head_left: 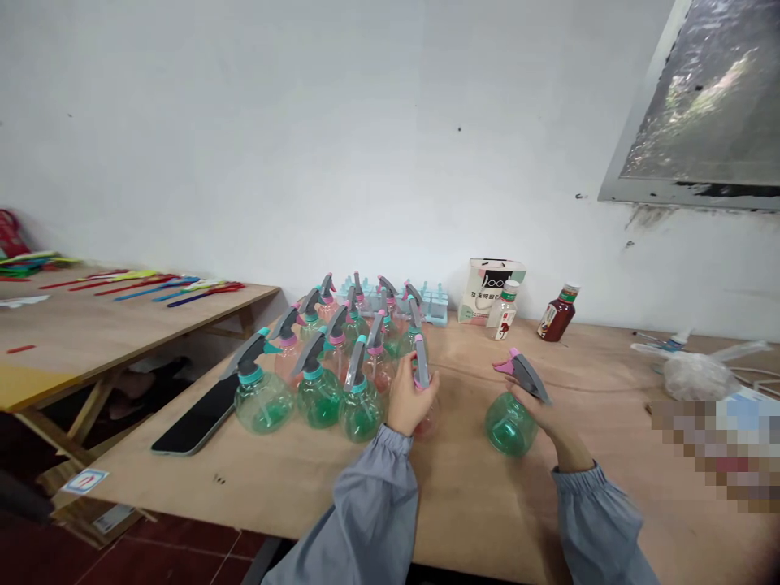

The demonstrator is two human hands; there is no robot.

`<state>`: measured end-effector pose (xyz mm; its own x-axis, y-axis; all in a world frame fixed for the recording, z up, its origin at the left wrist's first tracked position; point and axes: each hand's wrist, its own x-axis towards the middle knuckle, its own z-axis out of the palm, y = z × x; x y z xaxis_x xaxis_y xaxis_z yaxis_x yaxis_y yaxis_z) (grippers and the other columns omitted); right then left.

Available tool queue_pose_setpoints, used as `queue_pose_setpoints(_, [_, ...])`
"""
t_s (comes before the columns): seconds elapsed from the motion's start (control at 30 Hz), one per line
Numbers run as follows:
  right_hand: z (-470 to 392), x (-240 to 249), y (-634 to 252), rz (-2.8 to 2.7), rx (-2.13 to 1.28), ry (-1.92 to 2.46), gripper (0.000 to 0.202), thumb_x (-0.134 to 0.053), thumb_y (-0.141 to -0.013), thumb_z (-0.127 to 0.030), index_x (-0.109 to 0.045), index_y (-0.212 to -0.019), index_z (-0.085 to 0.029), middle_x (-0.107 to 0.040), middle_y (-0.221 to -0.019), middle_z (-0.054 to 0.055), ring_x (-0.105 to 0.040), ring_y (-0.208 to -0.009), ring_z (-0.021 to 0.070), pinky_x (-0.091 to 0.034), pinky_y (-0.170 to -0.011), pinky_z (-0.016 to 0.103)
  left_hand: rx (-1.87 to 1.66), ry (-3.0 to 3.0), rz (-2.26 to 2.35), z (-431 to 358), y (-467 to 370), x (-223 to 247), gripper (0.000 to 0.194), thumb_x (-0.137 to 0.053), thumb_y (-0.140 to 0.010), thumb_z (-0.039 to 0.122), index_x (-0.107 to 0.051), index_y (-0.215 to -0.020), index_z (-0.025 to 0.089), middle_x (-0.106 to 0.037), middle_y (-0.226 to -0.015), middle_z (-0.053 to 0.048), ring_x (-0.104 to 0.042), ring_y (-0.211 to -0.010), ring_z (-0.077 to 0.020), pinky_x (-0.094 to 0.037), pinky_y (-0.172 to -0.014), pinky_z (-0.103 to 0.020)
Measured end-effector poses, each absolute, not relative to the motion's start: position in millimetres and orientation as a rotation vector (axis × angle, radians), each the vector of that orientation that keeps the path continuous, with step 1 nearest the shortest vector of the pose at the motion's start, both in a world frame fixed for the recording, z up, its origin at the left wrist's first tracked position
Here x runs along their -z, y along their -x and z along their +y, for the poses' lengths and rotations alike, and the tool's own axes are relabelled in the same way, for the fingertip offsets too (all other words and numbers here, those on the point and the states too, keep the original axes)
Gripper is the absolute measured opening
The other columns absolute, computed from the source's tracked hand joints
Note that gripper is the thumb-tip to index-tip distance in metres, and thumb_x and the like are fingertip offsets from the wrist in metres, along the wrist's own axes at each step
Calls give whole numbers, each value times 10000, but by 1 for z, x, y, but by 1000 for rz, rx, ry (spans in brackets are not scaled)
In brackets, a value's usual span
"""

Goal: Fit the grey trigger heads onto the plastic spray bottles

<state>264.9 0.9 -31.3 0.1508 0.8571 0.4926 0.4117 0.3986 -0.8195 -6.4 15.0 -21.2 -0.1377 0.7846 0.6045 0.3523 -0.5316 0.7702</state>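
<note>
My left hand (409,400) is closed round the neck of a pink spray bottle (430,421) with a grey and pink trigger head, at the right front of a cluster. Most of that bottle is hidden behind the hand. To the right, my right hand (553,421) grips a green spray bottle (510,426) near its grey head; its pink nozzle points left. Several more round, clear bottles stand in rows left of my left hand, among them a green one (319,400) and another green one (264,404) at the left end.
A black phone (198,418) lies left of the cluster. Behind stand light-blue plastic racks (435,302), a printed paper bag (475,296), a white-capped bottle (504,313) and a dark red sauce bottle (557,315). A plastic bag (698,375) lies right. Another table (122,325) holds coloured strips.
</note>
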Motion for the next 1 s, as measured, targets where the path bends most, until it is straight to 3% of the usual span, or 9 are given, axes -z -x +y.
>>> queue_pose_setpoints(0.2, [-3,27,-256,-1453,-391,1217,226,-624,-759,-432,-668,-886,-251,-672,-828,40,-638,-803,238,-554,-803,427,-1684,-1810,1251,13,5,20,370,-672,-794,269,-545,-1131,190,-638,-1039,-62,-653,-867,-186,-513,-811,-336])
queue_pose_setpoints(0.33, [-11,22,-250,-1384,-225,1254,196,-546,-783,-379,-659,-873,-246,-660,-854,27,-618,-837,218,-523,-851,396,-1690,-1807,1232,12,5,20,373,-677,-783,248,-543,-1128,202,-629,-1054,-52,-637,-829,-160,-512,-814,-320])
queue_pose_setpoints(0.53, [-13,19,-240,-1338,-246,1275,196,-587,-742,-399,-660,-838,-245,-616,-726,10,-540,-657,181,-491,-657,336,-1708,-1798,1219,13,4,22,375,-665,-784,251,-536,-1133,209,-627,-1071,-57,-635,-911,-181,-507,-856,-332])
queue_pose_setpoints(0.7, [-17,11,-231,-1289,-249,1252,193,-564,-756,-400,-640,-815,-233,-606,-763,11,-552,-685,167,-473,-663,310,-1660,-1819,1232,14,4,23,351,-656,-795,261,-527,-1118,214,-642,-1074,-51,-620,-800,-153,-498,-817,-324])
queue_pose_setpoints(0.87, [-16,11,-227,-1347,-273,1214,237,-552,-728,-385,-660,-894,-255,-647,-788,11,-571,-700,178,-475,-641,306,-1647,-1812,1224,13,4,23,349,-648,-803,265,-527,-1126,212,-648,-1071,-54,-637,-832,-166,-501,-825,-328])
queue_pose_setpoints(1.0, [-12,19,-230,-1293,-180,1270,201,-546,-759,-400,-643,-810,-231,-647,-790,22,-603,-752,194,-489,-705,336,-1647,-1802,1207,13,4,23,365,-649,-802,281,-524,-1136,208,-649,-1080,-59,-624,-799,-160,-499,-808,-328])
